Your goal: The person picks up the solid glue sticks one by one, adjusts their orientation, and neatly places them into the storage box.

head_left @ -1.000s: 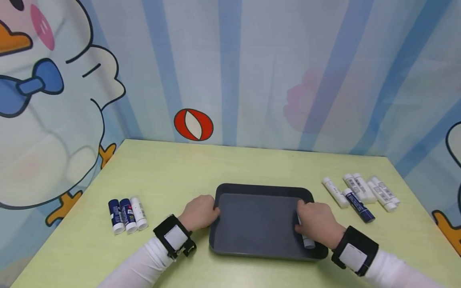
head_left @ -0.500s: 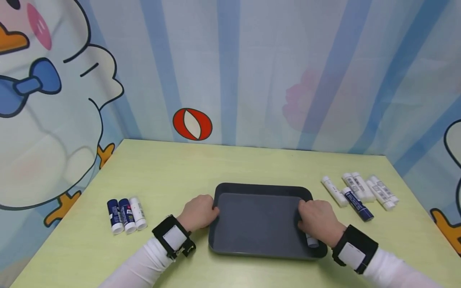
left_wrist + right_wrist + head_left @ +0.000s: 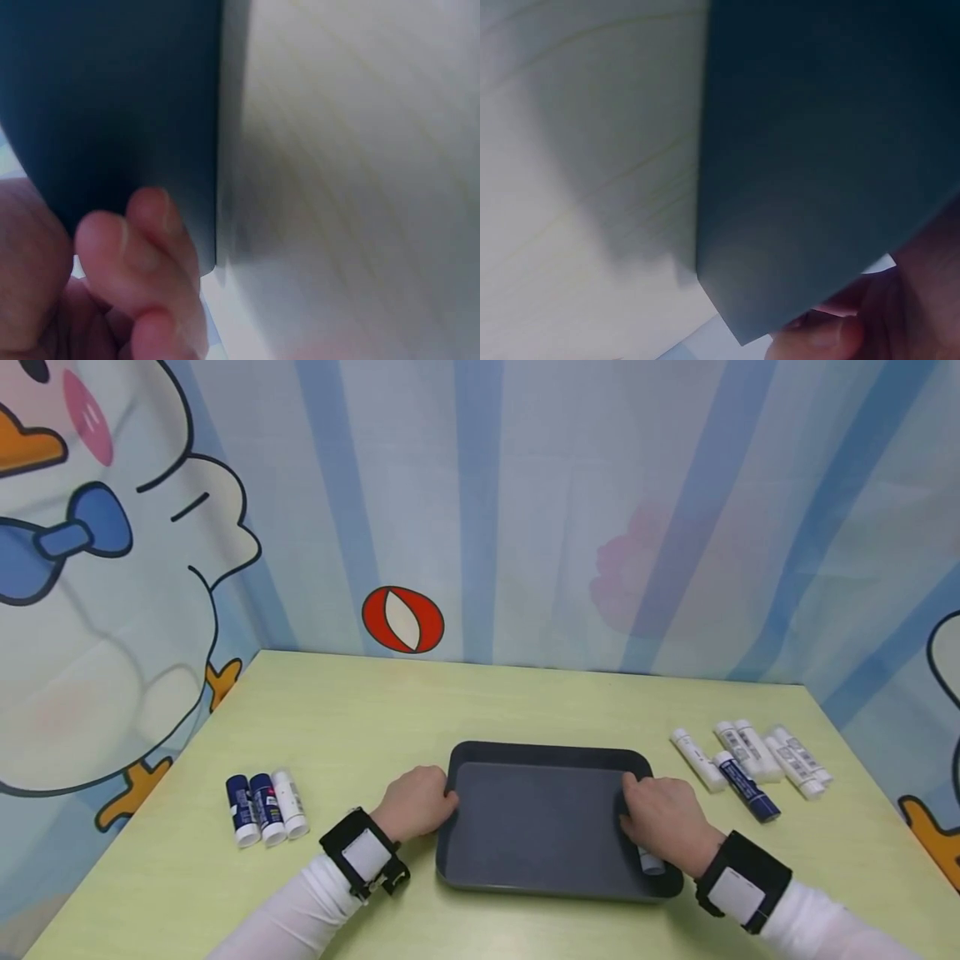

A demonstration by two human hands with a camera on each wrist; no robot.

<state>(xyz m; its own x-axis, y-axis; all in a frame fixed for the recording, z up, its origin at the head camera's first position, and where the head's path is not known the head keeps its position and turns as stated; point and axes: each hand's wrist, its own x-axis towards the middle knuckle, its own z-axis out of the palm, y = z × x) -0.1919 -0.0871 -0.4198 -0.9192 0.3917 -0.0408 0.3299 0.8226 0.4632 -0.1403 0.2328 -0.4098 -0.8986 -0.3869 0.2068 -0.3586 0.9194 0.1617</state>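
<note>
A dark grey rectangular tray [image 3: 543, 827] sits in front of me on the table. My left hand [image 3: 415, 803] grips its left rim, the thumb over the edge; in the left wrist view the curled fingers [image 3: 112, 247] reach under the tray's side [image 3: 142, 97]. Opposite, my right hand [image 3: 667, 822] holds the right rim, its fingers [image 3: 817, 339] showing below the tray wall [image 3: 802, 180]. Inside the tray at the right lies a pale glue stick [image 3: 650, 862], mostly hidden beneath the right hand.
Two dark blue glue sticks [image 3: 255, 810] and a white one [image 3: 289, 803] lie side by side on the left of the table [image 3: 360, 710]. At the back right are several white glue sticks [image 3: 750, 752] and a blue one [image 3: 747, 787]. A striped cloth backdrop [image 3: 540, 510] stands behind.
My right hand has settled slightly to the right along the rim. The glue stick in the tray has shifted right and is more covered. The left hand stays put.
</note>
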